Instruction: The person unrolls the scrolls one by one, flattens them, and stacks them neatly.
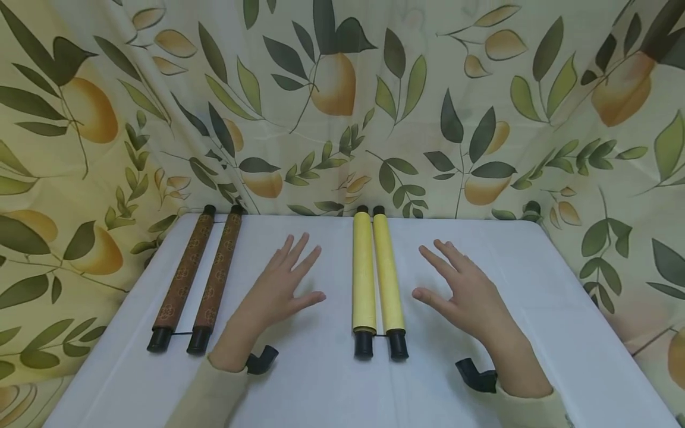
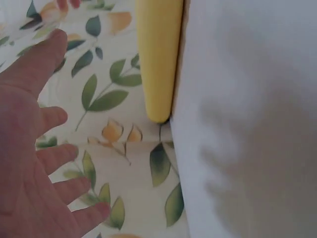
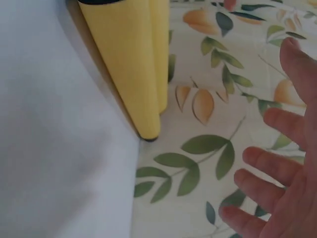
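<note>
A yellow scroll, rolled up from both ends into two parallel rolls with black end knobs, lies lengthwise on the table between the hands. To its left, my left hand hovers over the white cloth, fingers spread and holding nothing. My right hand is held the same way on the scroll's other side, also with nothing in it. Farther left lies a brown patterned scroll, likewise in two rolls with black knobs, close beside the left forearm. Both wrist views show the yellow rolls apart from the spread fingers.
A white-covered table carries both scrolls, their far knobs at its back edge. Behind and at the sides hangs a curtain printed with leaves and fruit. Black curved pieces stick out at both wrists, by the pale sleeves.
</note>
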